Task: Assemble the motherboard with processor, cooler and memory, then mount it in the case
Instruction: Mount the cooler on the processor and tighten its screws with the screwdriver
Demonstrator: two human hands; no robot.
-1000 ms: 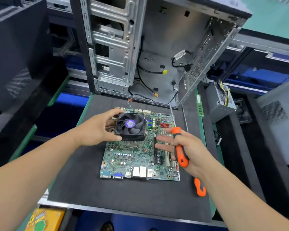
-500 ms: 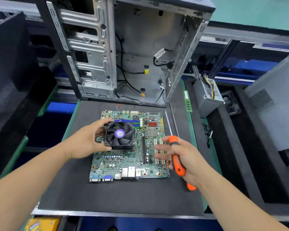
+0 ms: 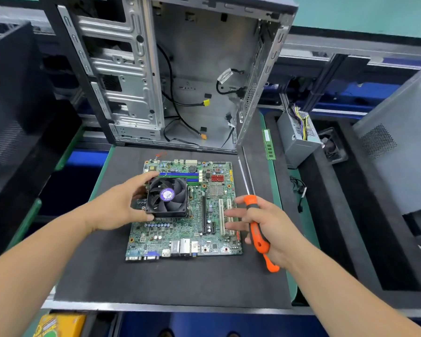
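A green motherboard (image 3: 195,229) lies flat on the dark mat (image 3: 156,283). The black cooler fan (image 3: 167,198) with a purple hub sits on the board's left half. My left hand (image 3: 122,205) grips the cooler by its left side, thumb at its near corner. My right hand (image 3: 265,224) holds an orange-handled screwdriver (image 3: 257,229), its long shaft pointing away toward the case, while its straight fingers reach over the board's right edge by the white slots. The open metal case (image 3: 180,76) stands behind the board. A green memory stick (image 3: 269,144) lies right of the case.
A second orange-handled screwdriver (image 3: 271,265) lies on the mat under my right wrist. A grey power supply (image 3: 295,139) with coloured wires and a small black fan (image 3: 331,147) sit at the right. Loose cables hang inside the case. Dark panels flank both sides.
The view has shifted, so board and case sit further right and lower in frame. My left hand keeps its grip on the cooler; my right hand still holds the screwdriver by the board's right edge.
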